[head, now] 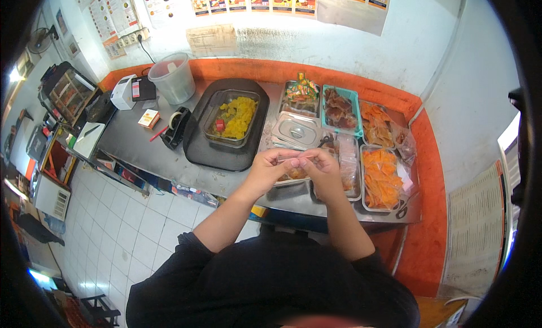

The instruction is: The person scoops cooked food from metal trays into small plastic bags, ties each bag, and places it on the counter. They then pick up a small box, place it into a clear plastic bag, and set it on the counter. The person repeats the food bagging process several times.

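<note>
My left hand [273, 167] and my right hand [322, 169] meet fingertip to fingertip above the front of the steel counter. Between them they pinch a thin pale strip [288, 159]; it is too small to tell whether it is a band or the edge of a plastic bag. Just beneath my fingers is a metal tray [292, 182] with brownish food [297, 173], mostly covered by my hands. Stacked steel lids [296, 131] lie behind my left hand. Beside my right hand stands a tray of clear plastic packets [348, 158].
To the left, a glass dish of yellow food [239, 116] with a red piece sits on a black tray [194, 145]. Bagged orange food [381, 179], a teal basket [360, 126], sachets [302, 88] and scissors [400, 209] are at right. A tape dispenser [175, 131] and bucket [172, 80] stand farther left.
</note>
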Available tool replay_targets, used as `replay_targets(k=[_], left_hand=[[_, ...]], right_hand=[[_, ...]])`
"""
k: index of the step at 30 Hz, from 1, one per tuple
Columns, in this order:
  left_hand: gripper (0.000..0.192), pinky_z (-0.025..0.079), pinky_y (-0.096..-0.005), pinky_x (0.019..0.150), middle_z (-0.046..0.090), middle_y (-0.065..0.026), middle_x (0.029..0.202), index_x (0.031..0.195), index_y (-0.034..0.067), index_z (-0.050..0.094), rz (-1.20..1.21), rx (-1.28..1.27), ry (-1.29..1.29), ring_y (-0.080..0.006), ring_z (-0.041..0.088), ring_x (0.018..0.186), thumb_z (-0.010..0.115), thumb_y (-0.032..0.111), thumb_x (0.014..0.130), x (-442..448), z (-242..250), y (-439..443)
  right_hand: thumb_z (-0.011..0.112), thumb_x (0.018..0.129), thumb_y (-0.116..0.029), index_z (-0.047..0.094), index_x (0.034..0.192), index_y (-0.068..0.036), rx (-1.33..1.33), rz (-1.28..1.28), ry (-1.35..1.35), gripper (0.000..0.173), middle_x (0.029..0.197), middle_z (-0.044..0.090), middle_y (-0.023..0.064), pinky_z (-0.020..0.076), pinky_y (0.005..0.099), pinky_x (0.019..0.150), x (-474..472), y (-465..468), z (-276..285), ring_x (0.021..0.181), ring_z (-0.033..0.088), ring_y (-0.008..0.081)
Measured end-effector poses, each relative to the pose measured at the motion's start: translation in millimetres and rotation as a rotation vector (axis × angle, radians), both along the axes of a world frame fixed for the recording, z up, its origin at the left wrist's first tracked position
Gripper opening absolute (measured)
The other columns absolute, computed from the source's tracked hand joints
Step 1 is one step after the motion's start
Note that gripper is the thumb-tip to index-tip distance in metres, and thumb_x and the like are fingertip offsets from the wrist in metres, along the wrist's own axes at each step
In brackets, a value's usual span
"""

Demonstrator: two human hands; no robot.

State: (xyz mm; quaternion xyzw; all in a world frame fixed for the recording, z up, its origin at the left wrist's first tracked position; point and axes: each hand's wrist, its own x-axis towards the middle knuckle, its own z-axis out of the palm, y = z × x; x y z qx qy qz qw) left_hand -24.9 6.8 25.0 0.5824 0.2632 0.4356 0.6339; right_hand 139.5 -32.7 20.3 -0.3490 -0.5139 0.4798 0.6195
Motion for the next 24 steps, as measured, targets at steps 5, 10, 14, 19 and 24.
replay_targets(k=[5, 10, 14, 19, 24], left_hand=[[0.012, 0.049, -0.0250, 0.078, 0.069, -0.0057, 0.095, 0.096, -0.001, 0.069, 0.086, -0.027, -0.069, -0.0105, 0.062, 0.086, 0.069, 0.006, 0.085, 6.5, -2.1, -6.5], [0.013, 0.049, -0.0244, 0.077, 0.069, -0.0048, 0.091, 0.096, 0.000, 0.070, 0.135, 0.022, 0.002, -0.0091, 0.061, 0.083, 0.068, 0.008, 0.087, 12.2, 6.0, -8.4], [0.014, 0.048, -0.0239, 0.076, 0.069, -0.0042, 0.087, 0.093, -0.001, 0.070, 0.092, 0.022, 0.004, -0.0083, 0.061, 0.082, 0.067, 0.012, 0.089, 8.5, 14.0, -6.2], [0.014, 0.048, -0.0234, 0.074, 0.069, -0.0027, 0.084, 0.092, -0.001, 0.070, 0.155, 0.006, 0.064, -0.0076, 0.060, 0.080, 0.067, 0.013, 0.089, 14.3, 13.2, -8.9], [0.013, 0.048, -0.0223, 0.071, 0.068, -0.0020, 0.085, 0.093, 0.000, 0.069, 0.099, 0.028, 0.000, -0.0074, 0.060, 0.078, 0.067, 0.012, 0.089, 24.0, 4.8, -12.4]], right_hand=[[0.062, 0.091, -0.007, 0.061, 0.099, -0.002, -0.014, -0.085, -0.031, 0.010, 0.093, 0.062, 0.0015, 0.0464, 0.0229, 0.076, -0.6, -5.2, 0.2, 0.085, 0.057, 0.0082], [0.062, 0.092, -0.011, 0.061, 0.097, -0.002, -0.042, -0.166, -0.147, 0.011, 0.091, 0.061, 0.0008, 0.0458, 0.0241, 0.077, 5.6, -7.0, 4.9, 0.085, 0.057, 0.0082], [0.060, 0.093, -0.011, 0.063, 0.100, 0.000, -0.066, -0.109, -0.058, 0.014, 0.090, 0.064, 0.0025, 0.0465, 0.0238, 0.079, 15.7, -7.7, 10.9, 0.085, 0.059, 0.0089], [0.060, 0.093, -0.010, 0.063, 0.102, 0.000, -0.050, -0.155, 0.024, 0.014, 0.090, 0.065, 0.0031, 0.0469, 0.0237, 0.079, 15.2, -12.0, 11.1, 0.084, 0.060, 0.0097], [0.062, 0.092, -0.011, 0.061, 0.099, -0.001, -0.083, -0.112, 0.036, 0.012, 0.090, 0.064, 0.0019, 0.0457, 0.0222, 0.079, 13.8, -14.2, -0.4, 0.083, 0.057, 0.0080]])
